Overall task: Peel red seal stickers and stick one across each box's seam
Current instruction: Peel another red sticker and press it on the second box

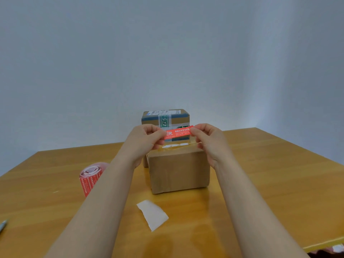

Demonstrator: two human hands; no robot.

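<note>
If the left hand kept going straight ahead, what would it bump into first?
Probably the green-taped cardboard box behind the red seal sticker the left hand pinches; depth is unclear.

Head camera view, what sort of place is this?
Likely a home or small-office packing desk: two taped cardboard boxes on a wooden table, a roll of red stickers nearby, one red seal sticker pinched by left hand and right hand, bare pale wall behind.

A curled white paper scrap [153, 215] lies on the wooden table [279, 183], a silvery pen [2, 226] at its left edge.
</note>
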